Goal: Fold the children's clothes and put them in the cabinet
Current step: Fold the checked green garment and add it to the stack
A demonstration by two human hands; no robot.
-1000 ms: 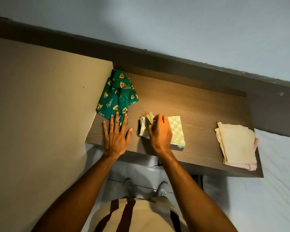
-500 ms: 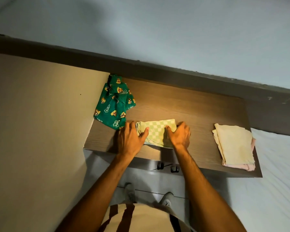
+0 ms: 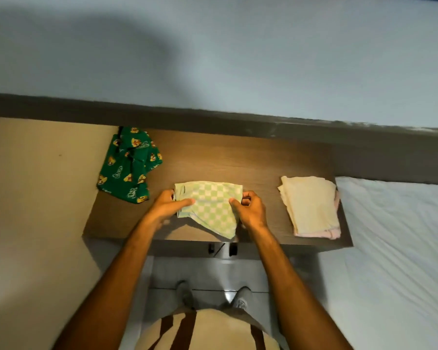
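The left hand (image 3: 168, 207) pinches the left end of a folded checked garment (image 3: 209, 207), thumb on top and fingers tucked out of sight behind the edge; the right hand (image 3: 249, 210) grips the right end the same way, thumb pressed on the cloth, fingers curled round the side. Both hands are closed on the garment, which sits at the middle of a brown wooden shelf (image 3: 238, 160), near its front edge.

At about ten o'clock from the hands lies a green printed garment (image 3: 127, 170), crumpled, against the beige panel (image 3: 36, 198) on the left, well apart from the checked one; at three o'clock rests a folded cream pile (image 3: 311, 203) with a pink layer showing underneath, near the shelf's right end; beyond that, a white bed sheet (image 3: 402, 248). Nothing lies between the hands and either neighbour.

The checked garment's long axis runs from nine to three o'clock; its lower right corner droops toward five o'clock, reaching the shelf's front edge. It is pale green and white in small squares, folded flat, with layered edges at the left end.
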